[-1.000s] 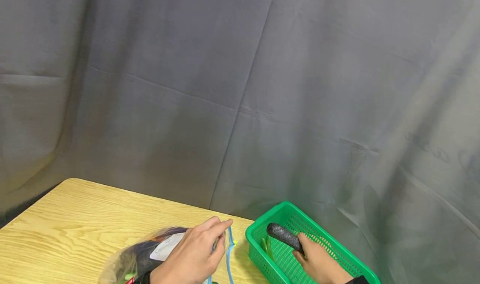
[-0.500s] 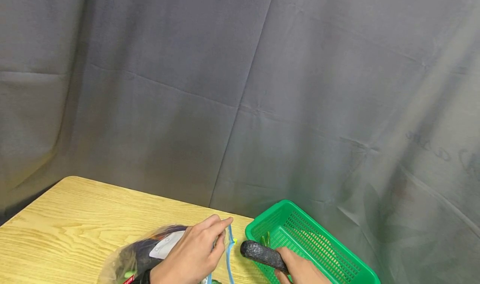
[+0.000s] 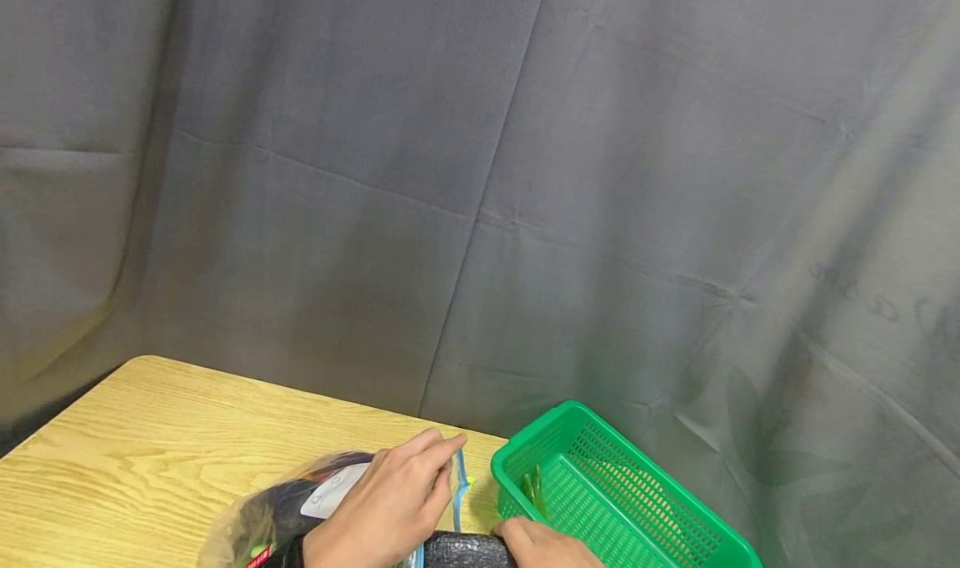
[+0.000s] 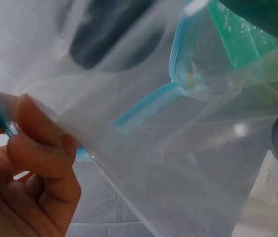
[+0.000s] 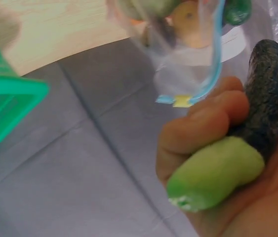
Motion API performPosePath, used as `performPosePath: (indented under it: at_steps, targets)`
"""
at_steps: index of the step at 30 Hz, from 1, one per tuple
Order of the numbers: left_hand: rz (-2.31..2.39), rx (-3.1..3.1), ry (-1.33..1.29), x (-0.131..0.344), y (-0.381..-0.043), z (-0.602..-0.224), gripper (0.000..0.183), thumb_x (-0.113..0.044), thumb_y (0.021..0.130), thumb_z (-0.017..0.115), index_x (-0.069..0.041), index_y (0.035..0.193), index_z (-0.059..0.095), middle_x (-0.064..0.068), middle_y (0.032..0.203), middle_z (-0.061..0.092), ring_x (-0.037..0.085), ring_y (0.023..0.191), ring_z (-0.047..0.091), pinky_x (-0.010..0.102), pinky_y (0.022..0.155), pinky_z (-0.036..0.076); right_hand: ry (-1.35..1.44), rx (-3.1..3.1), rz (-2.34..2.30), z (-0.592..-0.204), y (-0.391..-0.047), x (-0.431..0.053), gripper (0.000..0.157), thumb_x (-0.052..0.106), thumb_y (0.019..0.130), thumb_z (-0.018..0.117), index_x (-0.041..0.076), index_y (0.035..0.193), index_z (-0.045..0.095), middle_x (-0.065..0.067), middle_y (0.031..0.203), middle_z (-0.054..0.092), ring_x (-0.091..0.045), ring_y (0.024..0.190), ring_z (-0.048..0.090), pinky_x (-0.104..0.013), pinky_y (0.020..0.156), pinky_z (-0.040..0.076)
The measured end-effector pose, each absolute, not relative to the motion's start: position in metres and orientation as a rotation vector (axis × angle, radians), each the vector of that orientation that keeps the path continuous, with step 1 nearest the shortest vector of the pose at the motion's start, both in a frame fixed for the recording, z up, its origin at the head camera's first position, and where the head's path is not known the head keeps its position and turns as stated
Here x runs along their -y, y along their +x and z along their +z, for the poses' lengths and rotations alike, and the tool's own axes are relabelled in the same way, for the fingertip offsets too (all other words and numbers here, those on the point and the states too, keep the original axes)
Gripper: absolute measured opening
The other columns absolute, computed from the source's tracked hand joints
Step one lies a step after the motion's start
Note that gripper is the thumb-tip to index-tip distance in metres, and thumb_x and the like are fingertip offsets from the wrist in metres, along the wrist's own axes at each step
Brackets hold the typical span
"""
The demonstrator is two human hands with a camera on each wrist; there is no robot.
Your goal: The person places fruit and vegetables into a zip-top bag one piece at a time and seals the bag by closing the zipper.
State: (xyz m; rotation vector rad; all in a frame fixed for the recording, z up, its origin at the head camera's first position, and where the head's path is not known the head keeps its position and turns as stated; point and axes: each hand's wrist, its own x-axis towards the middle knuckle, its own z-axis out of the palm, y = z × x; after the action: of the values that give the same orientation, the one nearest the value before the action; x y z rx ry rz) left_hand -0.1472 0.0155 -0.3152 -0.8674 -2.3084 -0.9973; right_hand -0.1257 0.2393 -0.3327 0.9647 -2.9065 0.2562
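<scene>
My left hand (image 3: pixel 397 501) pinches the blue-edged mouth of a clear zip bag (image 4: pixel 153 158), which lies on the table with several dark and coloured items inside. In the left wrist view, thumb and fingers (image 4: pixel 40 143) hold that rim, and the mouth stands apart. My right hand (image 3: pixel 551 547) grips a dark, wrinkled eggplant (image 3: pixel 465 551) with a pale green cap (image 5: pixel 218 170). The eggplant's dark end points at the bag's mouth, beside the left hand. Whether its tip is inside the bag, I cannot tell. A yellow slider (image 5: pixel 182 101) sits on the blue zip.
A green perforated basket (image 3: pixel 660 468) stands at the right, close by the right hand. Some thin green pods (image 3: pixel 534 491) lie in its near left corner. The wooden table (image 3: pixel 187 434) ends at a grey curtain (image 3: pixel 337 218) behind.
My right hand has carried the eggplant out from over the basket, left and down to the bag's mouth. The left hand has stayed at the bag's rim.
</scene>
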Motion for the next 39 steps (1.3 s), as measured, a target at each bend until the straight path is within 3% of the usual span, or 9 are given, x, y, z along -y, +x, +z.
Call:
performPosePath:
  at_steps: [6,11,14,25,30,34,39]
  targets:
    - [-0.987,2.278,-0.862,-0.016,-0.149,-0.316,0.026,0.001,0.087,0.055,-0.001,0.11,0.067,-0.007,0.074,0.046,0.002,0.052,0.03,0.017,0.048,0.03,1.121,2.793,0.23,-0.332,-0.129,-0.222,0.032,0.046,0.089,0.058,0.016,0.099,0.057,0.012,0.084,0.051,0.0,0.072,0.048,-0.02,0.059,0.044]
    - [-0.95,2.23,-0.856,-0.016,-0.149,-0.317,0.026,0.002,0.086,0.057,-0.002,0.109,0.067,-0.009,0.071,0.043,0.002,0.053,0.031,0.015,0.048,0.03,1.325,2.466,0.074,-0.342,-0.135,-0.205,0.017,0.031,0.09,0.061,0.014,0.093,0.06,0.011,0.078,0.046,0.001,0.067,0.041,-0.007,0.058,0.033]
    - [-0.961,2.239,-0.858,-0.015,-0.149,-0.317,0.026,0.001,0.087,0.056,-0.001,0.11,0.067,-0.009,0.071,0.042,0.002,0.053,0.031,0.015,0.048,0.03,1.351,2.352,-0.014,-0.346,-0.137,-0.194,0.011,0.025,0.087,0.063,0.016,0.089,0.058,0.011,0.075,0.043,0.001,0.065,0.038,-0.007,0.057,0.029]
    - [-1.026,2.296,-0.894,-0.013,-0.15,-0.315,0.029,0.0,0.091,0.052,0.001,0.117,0.063,-0.008,0.076,0.044,0.003,0.056,0.035,0.018,0.053,0.035,1.437,2.315,-0.093,-0.346,-0.144,-0.176,0.018,0.017,0.081,0.068,0.016,0.073,0.052,0.009,0.076,0.041,-0.002,0.065,0.032,-0.009,0.056,0.023]
    - [-1.044,2.301,-0.918,-0.012,-0.15,-0.314,0.029,0.0,0.091,0.051,0.002,0.118,0.062,-0.007,0.077,0.045,0.003,0.058,0.036,0.018,0.054,0.036,1.51,2.404,0.069,-0.344,-0.148,-0.176,0.007,0.016,0.084,0.065,0.013,0.083,0.058,0.008,0.084,0.042,0.0,0.071,0.035,-0.007,0.062,0.027]
    - [-1.049,2.304,-0.939,-0.014,-0.15,-0.314,0.03,0.001,0.092,0.051,0.003,0.12,0.061,-0.006,0.079,0.046,0.004,0.06,0.037,0.019,0.057,0.038,1.591,2.587,0.305,-0.342,-0.151,-0.177,0.016,0.018,0.09,0.06,0.006,0.101,0.059,0.006,0.09,0.048,0.003,0.075,0.041,-0.005,0.066,0.032]
    - [-1.027,2.231,-0.923,-0.018,-0.149,-0.315,0.031,0.002,0.09,0.053,0.005,0.119,0.062,-0.003,0.082,0.052,0.004,0.062,0.039,0.017,0.058,0.039,1.58,2.828,0.566,-0.341,-0.157,-0.173,0.015,0.015,0.092,0.056,0.005,0.102,0.061,0.003,0.091,0.058,0.008,0.077,0.043,-0.008,0.069,0.038]
